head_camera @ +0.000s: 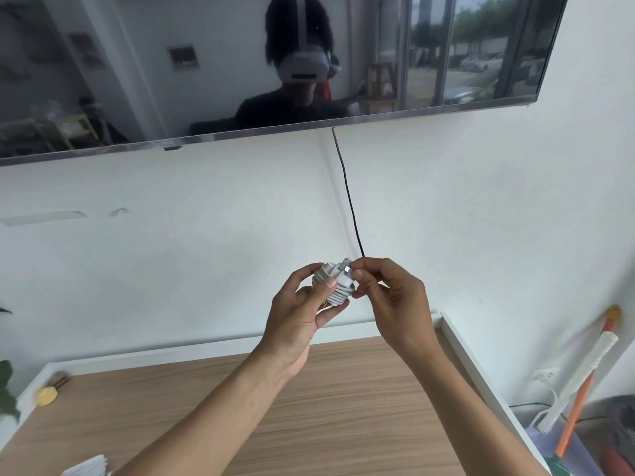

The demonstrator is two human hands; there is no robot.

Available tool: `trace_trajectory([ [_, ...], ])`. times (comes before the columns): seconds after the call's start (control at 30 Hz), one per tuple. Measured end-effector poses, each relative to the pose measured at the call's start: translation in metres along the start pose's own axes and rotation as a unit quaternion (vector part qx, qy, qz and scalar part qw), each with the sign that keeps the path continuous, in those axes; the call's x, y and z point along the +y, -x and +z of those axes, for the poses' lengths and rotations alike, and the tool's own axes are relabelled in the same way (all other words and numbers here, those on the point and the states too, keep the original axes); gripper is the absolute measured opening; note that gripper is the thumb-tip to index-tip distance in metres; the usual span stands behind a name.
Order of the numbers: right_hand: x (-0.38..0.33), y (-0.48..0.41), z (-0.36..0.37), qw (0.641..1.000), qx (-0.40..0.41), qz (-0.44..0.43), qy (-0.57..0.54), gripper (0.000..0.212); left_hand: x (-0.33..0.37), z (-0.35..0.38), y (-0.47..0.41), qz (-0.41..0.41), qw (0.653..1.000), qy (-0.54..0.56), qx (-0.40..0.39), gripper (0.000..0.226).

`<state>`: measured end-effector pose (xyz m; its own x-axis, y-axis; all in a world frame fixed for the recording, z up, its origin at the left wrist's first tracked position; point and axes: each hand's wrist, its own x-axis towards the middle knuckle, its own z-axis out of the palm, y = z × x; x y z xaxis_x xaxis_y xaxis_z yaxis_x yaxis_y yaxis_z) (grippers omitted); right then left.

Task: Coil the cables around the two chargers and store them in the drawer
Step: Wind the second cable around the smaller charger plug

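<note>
A white charger (335,286) with its white cable wound round it is held up in front of the wall, above the wooden cabinet top. My left hand (299,310) grips the coiled charger from the left, thumb across the turns. My right hand (388,297) pinches the cable's plug end (347,269) at the top of the coil. Only one charger shows; no drawer is in view.
The wooden cabinet top (309,407) with a white rim lies below my arms. A yellow object (45,396) sits at its left back corner. A wall-mounted TV (240,63) hangs above, its black cord (348,197) running down the wall. Poles (580,379) lean at right.
</note>
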<state>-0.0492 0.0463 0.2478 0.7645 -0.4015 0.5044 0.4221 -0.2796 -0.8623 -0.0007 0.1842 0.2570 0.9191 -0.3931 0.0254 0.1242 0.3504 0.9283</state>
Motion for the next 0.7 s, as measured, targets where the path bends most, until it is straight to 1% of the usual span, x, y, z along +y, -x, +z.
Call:
trace_trajectory([
  [0.13, 0.001, 0.002, 0.000, 1.000, 0.005, -0.010, 0.009, 0.014, 0.000, -0.001, 0.000, 0.003, 1.000, 0.019, 0.003, 0.030],
  [0.23, 0.003, 0.003, -0.002, 0.999, -0.017, -0.021, 0.034, 0.014, 0.000, -0.003, -0.002, 0.007, 1.000, 0.021, 0.001, 0.031],
  [0.3, 0.003, 0.002, -0.005, 0.996, -0.044, -0.034, 0.064, 0.018, 0.001, -0.004, -0.003, 0.017, 1.000, 0.004, 0.001, 0.035],
  [0.37, 0.004, 0.000, -0.008, 0.995, -0.060, -0.035, 0.066, 0.020, 0.001, -0.006, -0.002, 0.024, 1.000, -0.020, -0.001, 0.043],
  [0.43, 0.003, -0.002, -0.012, 0.995, -0.066, -0.036, 0.069, 0.021, -0.001, -0.006, -0.001, 0.029, 0.999, -0.037, -0.010, 0.046],
  [0.5, 0.000, -0.005, -0.014, 0.996, -0.066, -0.020, 0.062, 0.022, -0.002, -0.007, -0.002, 0.038, 0.997, -0.059, -0.021, 0.044],
  [0.57, -0.004, -0.009, -0.018, 0.995, -0.079, 0.003, 0.058, 0.029, -0.001, -0.008, -0.003, 0.047, 0.995, -0.087, -0.029, 0.039],
  [0.7, -0.007, -0.015, -0.026, 0.987, -0.129, 0.012, 0.098, 0.038, 0.004, -0.011, -0.004, 0.046, 0.989, -0.132, -0.051, 0.032],
])
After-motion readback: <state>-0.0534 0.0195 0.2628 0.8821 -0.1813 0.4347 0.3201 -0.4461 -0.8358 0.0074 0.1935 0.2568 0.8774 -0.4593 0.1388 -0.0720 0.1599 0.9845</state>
